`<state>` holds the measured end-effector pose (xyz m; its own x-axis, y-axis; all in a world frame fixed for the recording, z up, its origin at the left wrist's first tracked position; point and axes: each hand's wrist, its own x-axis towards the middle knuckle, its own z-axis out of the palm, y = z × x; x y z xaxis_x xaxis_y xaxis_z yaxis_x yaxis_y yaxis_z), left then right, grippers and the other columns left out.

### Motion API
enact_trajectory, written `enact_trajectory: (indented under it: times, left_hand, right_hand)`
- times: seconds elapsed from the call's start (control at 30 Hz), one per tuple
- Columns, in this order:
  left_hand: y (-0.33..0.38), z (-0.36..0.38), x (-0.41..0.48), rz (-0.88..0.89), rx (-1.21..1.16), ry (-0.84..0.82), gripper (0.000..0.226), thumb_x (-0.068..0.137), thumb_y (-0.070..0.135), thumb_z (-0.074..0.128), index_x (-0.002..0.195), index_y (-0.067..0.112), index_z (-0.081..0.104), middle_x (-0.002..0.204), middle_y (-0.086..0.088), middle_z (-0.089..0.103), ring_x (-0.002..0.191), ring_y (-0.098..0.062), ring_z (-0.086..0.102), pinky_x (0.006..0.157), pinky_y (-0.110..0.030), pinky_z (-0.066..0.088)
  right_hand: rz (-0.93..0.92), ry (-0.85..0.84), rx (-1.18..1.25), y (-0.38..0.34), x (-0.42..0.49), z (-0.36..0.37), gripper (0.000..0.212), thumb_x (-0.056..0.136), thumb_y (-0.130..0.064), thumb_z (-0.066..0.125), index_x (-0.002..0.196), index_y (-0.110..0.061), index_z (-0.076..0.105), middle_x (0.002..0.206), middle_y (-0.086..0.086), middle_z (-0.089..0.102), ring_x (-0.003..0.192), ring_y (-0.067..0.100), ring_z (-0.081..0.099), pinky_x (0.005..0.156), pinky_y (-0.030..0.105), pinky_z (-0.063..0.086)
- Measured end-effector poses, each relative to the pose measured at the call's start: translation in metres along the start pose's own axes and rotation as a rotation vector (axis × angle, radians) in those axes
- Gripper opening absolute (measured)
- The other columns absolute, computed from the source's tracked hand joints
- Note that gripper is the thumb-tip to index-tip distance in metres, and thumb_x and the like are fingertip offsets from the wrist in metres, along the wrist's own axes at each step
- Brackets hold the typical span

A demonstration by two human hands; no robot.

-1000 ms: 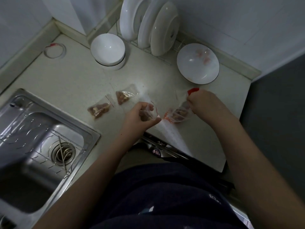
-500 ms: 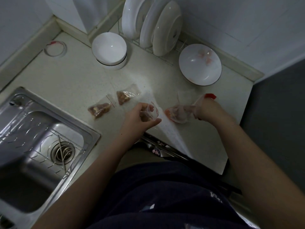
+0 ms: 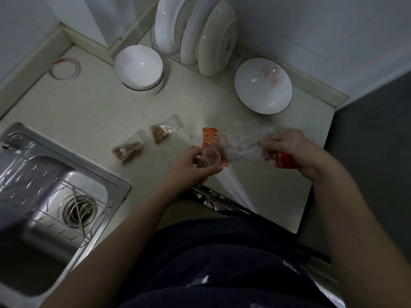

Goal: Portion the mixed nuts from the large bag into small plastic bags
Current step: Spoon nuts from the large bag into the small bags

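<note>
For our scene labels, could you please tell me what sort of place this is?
Most likely a home kitchen counter: a steel sink, white plates standing on edge to dry, and white bowls beside them.

1 head view, steeply down, close over countertop point(image 3: 93, 112)

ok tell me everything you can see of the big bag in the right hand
The large bag is clear crinkly plastic with an orange lattice-printed end and a red panel. It is held sideways over the counter. The right hand grips its red end, and its orange end sits by the small bag in the left hand.
</note>
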<state>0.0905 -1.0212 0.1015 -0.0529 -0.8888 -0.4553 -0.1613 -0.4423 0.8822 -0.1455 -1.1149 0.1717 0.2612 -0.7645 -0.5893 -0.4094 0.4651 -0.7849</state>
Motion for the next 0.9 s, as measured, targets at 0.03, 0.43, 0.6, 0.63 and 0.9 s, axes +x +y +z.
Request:
enact_trajectory:
  times: [0.03, 0.43, 0.6, 0.63, 0.9]
  left_hand:
    - [0.001, 0.000, 0.000, -0.001, 0.003, 0.003, 0.042, 0.078, 0.032, 0.079, 0.111, 0.012, 0.064, 0.114, -0.004, 0.064, 0.104, -0.019, 0.063, 0.091, -0.046, 0.056]
    - [-0.003, 0.008, 0.014, -0.060, 0.016, -0.034, 0.038, 0.082, 0.032, 0.075, 0.112, 0.010, 0.065, 0.105, -0.007, 0.068, 0.096, -0.023, 0.066, 0.082, -0.037, 0.057]
    - [-0.002, 0.017, 0.023, -0.031, 0.082, -0.120, 0.041, 0.083, 0.034, 0.075, 0.117, 0.014, 0.066, 0.101, -0.005, 0.072, 0.091, -0.024, 0.069, 0.081, -0.040, 0.059]
    - [-0.001, 0.020, 0.024, -0.017, 0.097, -0.124, 0.040, 0.082, 0.035, 0.075, 0.116, 0.016, 0.066, 0.098, -0.006, 0.073, 0.089, -0.028, 0.070, 0.081, -0.045, 0.059]
    - [0.002, 0.031, 0.026, 0.088, 0.106, -0.053, 0.046, 0.079, 0.034, 0.079, 0.120, 0.020, 0.062, 0.103, -0.004, 0.070, 0.080, -0.023, 0.067, 0.065, -0.041, 0.058]
  right_hand:
    - [0.003, -0.006, 0.028, 0.001, -0.002, -0.002, 0.009, 0.083, -0.015, 0.068, 0.083, -0.006, 0.069, 0.056, 0.003, 0.062, 0.049, 0.009, 0.055, 0.043, 0.016, 0.042]
    - [0.085, 0.199, 0.165, 0.000, -0.022, -0.034, 0.015, 0.090, -0.015, 0.060, 0.096, -0.010, 0.073, 0.092, 0.004, 0.072, 0.075, 0.013, 0.063, 0.064, 0.021, 0.057]
    - [0.043, 0.363, 0.149, -0.002, -0.033, -0.043, 0.016, 0.090, -0.016, 0.061, 0.097, -0.008, 0.073, 0.065, 0.002, 0.062, 0.036, 0.001, 0.042, 0.039, 0.011, 0.038]
    - [0.027, 0.392, 0.128, -0.002, -0.034, -0.045, 0.015, 0.090, -0.015, 0.060, 0.093, -0.008, 0.073, 0.059, 0.002, 0.057, 0.037, 0.003, 0.039, 0.039, 0.012, 0.034]
    - [-0.021, 0.539, 0.138, -0.002, -0.039, -0.047, 0.019, 0.092, -0.012, 0.055, 0.090, -0.003, 0.071, 0.045, -0.003, 0.050, 0.040, 0.008, 0.036, 0.039, 0.015, 0.032]
